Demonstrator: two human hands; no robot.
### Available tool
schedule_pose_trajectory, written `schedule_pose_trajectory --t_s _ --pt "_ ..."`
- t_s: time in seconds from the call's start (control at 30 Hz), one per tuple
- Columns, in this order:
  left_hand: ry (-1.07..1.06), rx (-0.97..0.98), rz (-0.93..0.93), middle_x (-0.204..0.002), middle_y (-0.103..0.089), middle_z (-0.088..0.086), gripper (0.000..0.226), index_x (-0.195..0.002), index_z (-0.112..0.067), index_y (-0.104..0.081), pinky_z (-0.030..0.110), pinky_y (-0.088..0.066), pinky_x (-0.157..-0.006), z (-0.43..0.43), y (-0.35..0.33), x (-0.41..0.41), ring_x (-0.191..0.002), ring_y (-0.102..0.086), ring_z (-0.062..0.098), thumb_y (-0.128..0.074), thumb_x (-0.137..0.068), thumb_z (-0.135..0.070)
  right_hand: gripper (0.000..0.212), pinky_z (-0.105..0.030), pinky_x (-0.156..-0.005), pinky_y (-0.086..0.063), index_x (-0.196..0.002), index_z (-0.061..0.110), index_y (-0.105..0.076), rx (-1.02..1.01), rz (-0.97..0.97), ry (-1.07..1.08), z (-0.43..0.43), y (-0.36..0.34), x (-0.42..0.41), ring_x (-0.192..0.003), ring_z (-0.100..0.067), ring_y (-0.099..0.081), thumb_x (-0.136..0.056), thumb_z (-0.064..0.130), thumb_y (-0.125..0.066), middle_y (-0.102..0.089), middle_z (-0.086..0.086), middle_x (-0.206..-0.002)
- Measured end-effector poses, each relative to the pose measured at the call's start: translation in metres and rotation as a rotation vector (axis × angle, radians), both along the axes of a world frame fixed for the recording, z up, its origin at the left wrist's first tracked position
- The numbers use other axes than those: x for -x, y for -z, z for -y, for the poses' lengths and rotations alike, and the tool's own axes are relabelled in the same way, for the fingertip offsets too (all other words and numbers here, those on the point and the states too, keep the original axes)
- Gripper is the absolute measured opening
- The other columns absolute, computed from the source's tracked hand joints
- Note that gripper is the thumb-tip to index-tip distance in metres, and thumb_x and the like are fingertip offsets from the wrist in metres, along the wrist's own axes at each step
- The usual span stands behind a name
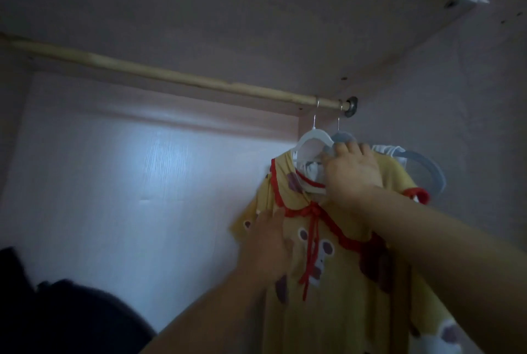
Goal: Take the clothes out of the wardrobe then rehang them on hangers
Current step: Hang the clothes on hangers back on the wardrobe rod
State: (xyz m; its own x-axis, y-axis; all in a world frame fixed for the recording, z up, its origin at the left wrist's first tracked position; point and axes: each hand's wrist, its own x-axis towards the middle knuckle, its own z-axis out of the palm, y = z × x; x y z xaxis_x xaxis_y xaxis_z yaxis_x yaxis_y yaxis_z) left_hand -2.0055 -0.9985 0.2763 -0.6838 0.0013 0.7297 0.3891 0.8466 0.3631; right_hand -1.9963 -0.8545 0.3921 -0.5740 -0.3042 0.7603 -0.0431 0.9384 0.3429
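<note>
We're looking up into the wardrobe: wooden rail (pixel 182 79) runs across, w/ two hangers hooked at its far right end. The yellow dress (pixel 336 296), red trim & bow at the collar, hangs on the white hanger (pixel 309 139); just behind it is a blue-grey hanger (pixel 427 171) w/ a bit of white garment (pixel 385 149) on it. R hand (pixel 350 174) is up at the dress neck, fingers reaching over the hanger tops, thumb by the white one; can't tell if they close on anything. L hand (pixel 271 239), blurred, lies on the dress front below the collar, fingers fairly straight against the fabric, gripping nothing we can see. Dark shape (pixel 71 319) bottom left.
</note>
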Motion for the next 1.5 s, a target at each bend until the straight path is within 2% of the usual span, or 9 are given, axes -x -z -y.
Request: schedule_pose_trajectory --t_s 0.1,0.2,0.37,0.57,0.7,0.8,0.87,1.2,1.5 --pt "-0.051 0.061 0.079 -0.125 -0.051 0.002 0.044 -0.132 -0.022 -0.046 0.041 -0.048 -0.092 0.0 0.018 -0.038 -0.113 -0.052 0.024 -0.052 -0.089 -0.028 0.04 -0.043 -0.109 -0.023 -0.13 0.022 -0.048 -0.025 0.1 -0.08 -0.005 0.042 -0.03 -0.126 -0.028 -0.035 -0.091 0.028 -0.046 -0.04 -0.008 -0.135" --pt "-0.095 0.139 0.22 -0.119 -0.053 0.005 0.038 -0.125 -0.019 -0.049 0.035 -0.046 -0.088 -0.004 0.04 -0.084 -0.111 -0.053 0.027 -0.053 -0.088 -0.029 0.043 -0.043 -0.107 -0.025 -0.133 0.023 -0.043 0.038 0.32 -0.118 -0.01 0.093 -0.072 -0.127 -0.029 -0.035 -0.091 0.027 -0.046 -0.038 -0.008 -0.138" --pt "-0.13 0.273 0.506 -0.133 -0.042 0.011 0.055 -0.138 -0.016 -0.035 0.041 -0.038 -0.098 -0.013 0.09 -0.168 -0.122 -0.042 0.03 -0.05 -0.092 -0.041 0.041 -0.036 -0.099 -0.034 -0.13 0.017 -0.044 0.095 0.566 -0.09 -0.027 0.185 -0.156 -0.122 -0.028 -0.042 -0.09 0.028 -0.049 -0.043 -0.009 -0.132" --pt "-0.021 0.341 0.682 -0.12 -0.051 0.006 0.036 -0.116 -0.019 -0.05 0.043 -0.043 -0.094 -0.036 0.16 -0.267 -0.11 -0.05 0.028 -0.052 -0.089 -0.042 0.052 -0.039 -0.098 -0.038 -0.139 0.022 -0.036 0.176 0.765 -0.07 -0.059 0.276 -0.276 -0.118 -0.028 -0.046 -0.092 0.039 -0.05 -0.046 -0.007 -0.129" --pt "0.109 0.402 0.741 -0.115 -0.056 0.003 0.023 -0.101 -0.017 -0.053 0.031 -0.044 -0.08 -0.066 0.207 -0.324 -0.108 -0.055 0.025 -0.051 -0.09 -0.037 0.054 -0.039 -0.101 -0.038 -0.141 0.022 -0.034 0.281 0.867 -0.005 -0.089 0.322 -0.353 -0.12 -0.026 -0.045 -0.092 0.039 -0.05 -0.044 -0.007 -0.133" --pt "0.162 0.543 0.759 -0.132 -0.047 0.008 0.048 -0.129 -0.013 -0.044 0.036 -0.042 -0.095 -0.097 0.236 -0.366 -0.119 -0.047 0.025 -0.049 -0.092 -0.043 0.053 -0.037 -0.104 -0.034 -0.14 0.022 -0.035 0.367 0.903 0.075 -0.12 0.35 -0.408 -0.123 -0.026 -0.043 -0.092 0.038 -0.05 -0.043 -0.006 -0.135" --pt "0.204 0.633 0.765 -0.136 -0.042 0.01 0.054 -0.137 -0.013 -0.037 0.04 -0.038 -0.101 -0.125 0.249 -0.399 -0.124 -0.043 0.027 -0.047 -0.093 -0.042 0.054 -0.036 -0.104 -0.033 -0.142 0.023 -0.032 0.413 0.916 0.141 -0.144 0.367 -0.445 -0.124 -0.025 -0.041 -0.092 0.038 -0.049 -0.04 -0.006 -0.138" --pt "0.568 0.846 0.649 -0.131 -0.045 0.009 0.046 -0.129 -0.016 -0.042 0.039 -0.035 -0.096 -0.293 0.289 -0.596 -0.121 -0.044 0.029 -0.049 -0.091 -0.042 0.051 -0.035 -0.101 -0.036 -0.139 0.022 -0.037 0.675 0.882 0.507 -0.273 0.415 -0.695 -0.123 -0.026 -0.043 -0.091 0.034 -0.052 -0.043 -0.006 -0.136" --pt "1.047 1.023 0.493 -0.134 -0.044 0.01 0.048 -0.132 -0.016 -0.04 0.038 -0.036 -0.097 -0.438 0.318 -0.89 -0.122 -0.044 0.031 -0.049 -0.091 -0.039 0.05 -0.037 -0.102 -0.034 -0.137 0.021 -0.038 0.948 0.783 0.936 -0.351 0.447 -1.03 -0.124 -0.029 -0.041 -0.091 0.033 -0.052 -0.043 -0.007 -0.134"
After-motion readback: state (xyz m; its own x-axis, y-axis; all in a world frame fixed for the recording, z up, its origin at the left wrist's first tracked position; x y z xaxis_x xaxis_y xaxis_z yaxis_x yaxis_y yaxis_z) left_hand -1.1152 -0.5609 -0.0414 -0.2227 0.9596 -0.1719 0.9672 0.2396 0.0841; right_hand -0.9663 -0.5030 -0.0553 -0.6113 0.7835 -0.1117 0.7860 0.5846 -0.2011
